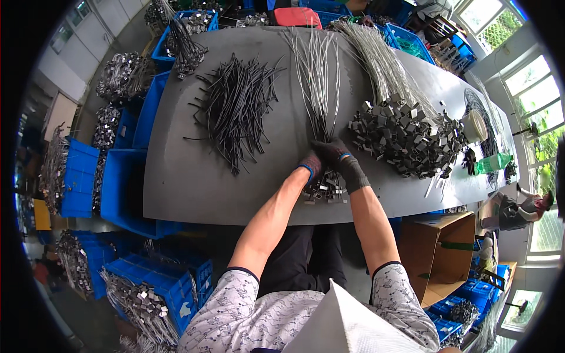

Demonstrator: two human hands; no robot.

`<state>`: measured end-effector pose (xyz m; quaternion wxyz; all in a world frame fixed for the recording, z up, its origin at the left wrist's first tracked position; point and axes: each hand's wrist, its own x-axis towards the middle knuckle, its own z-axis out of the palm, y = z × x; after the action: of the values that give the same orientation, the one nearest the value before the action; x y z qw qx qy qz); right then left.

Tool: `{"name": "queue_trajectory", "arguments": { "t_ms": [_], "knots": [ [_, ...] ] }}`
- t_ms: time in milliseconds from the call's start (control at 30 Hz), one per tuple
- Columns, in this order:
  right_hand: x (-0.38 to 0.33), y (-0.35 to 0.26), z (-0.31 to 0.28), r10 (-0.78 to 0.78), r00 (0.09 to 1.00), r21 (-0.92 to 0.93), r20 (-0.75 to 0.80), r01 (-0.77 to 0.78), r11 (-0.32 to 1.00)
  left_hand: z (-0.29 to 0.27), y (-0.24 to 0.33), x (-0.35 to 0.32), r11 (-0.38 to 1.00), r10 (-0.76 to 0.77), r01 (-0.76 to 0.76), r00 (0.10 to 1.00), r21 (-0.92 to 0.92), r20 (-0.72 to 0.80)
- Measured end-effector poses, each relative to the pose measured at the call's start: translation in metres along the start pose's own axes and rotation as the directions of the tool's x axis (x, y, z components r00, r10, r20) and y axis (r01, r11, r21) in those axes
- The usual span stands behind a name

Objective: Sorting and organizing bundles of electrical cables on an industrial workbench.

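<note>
Wire bundle (318, 76): a sheaf of thin grey wires is laid from the far edge of the tabletop (188, 188) toward the near edge, its near ends gathered under the two gloved hands.
Left hand (311, 165): closed around the near end of the wire bundle, in a dark glove with a blue cuff.
Right hand (342, 159): closed on the same ends from the other side, touching the left hand; what the fingers pinch exactly cannot be told.
Small clip cluster (325, 189): a few metal clips are seen just below the hands, close to the near edge.
Clip heap (406, 138): a large pile of grey metal clips is spread just right of the hands.
Second wire sheaf (379, 62): more pale wires run from the far edge down into the clip heap.
Black ties (238, 109): a loose heap of dark strands is spread left of the bundle, untouched.
Progress: judged early to middle; only a few pieces lie by the hands, while big heaps of wire and clips remain.
Blue crates (120, 188): stacked along the left edge, holding more metal parts.
</note>
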<state>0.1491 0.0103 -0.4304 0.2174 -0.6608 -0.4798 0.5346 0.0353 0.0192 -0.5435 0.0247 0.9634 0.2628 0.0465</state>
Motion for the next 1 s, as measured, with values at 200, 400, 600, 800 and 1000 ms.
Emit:
{"name": "queue_trajectory", "arguments": {
  "t_ms": [200,400,600,800,1000],
  "knots": [
    [0.0,0.106,-0.086,-0.299,0.919,-0.795,0.257,0.377,0.475,-0.079,0.098,0.019,0.424,-0.471,0.546,0.815,-0.723,0.338],
    [-0.163,0.055,-0.049,0.127,0.988,0.389,0.09,-0.153,0.909,-0.114,0.095,-0.032,0.002,-0.528,0.505,0.734,-0.863,0.427],
    [-0.29,0.097,-0.024,-0.177,0.977,0.294,0.117,0.137,0.946,-0.175,0.134,-0.02,-0.831,-0.341,-0.057,0.838,-0.553,0.426],
    [-0.342,0.091,-0.008,-0.348,0.934,0.215,-0.08,0.357,0.909,-0.242,0.142,-0.018,-0.748,-0.461,-0.198,0.841,-0.633,0.281],
    [-0.306,0.036,-0.015,-0.569,0.746,-0.119,-0.346,0.566,0.815,-0.404,0.16,-0.04,-0.187,-0.586,-0.254,0.804,-0.949,-0.1]
  ]
}}
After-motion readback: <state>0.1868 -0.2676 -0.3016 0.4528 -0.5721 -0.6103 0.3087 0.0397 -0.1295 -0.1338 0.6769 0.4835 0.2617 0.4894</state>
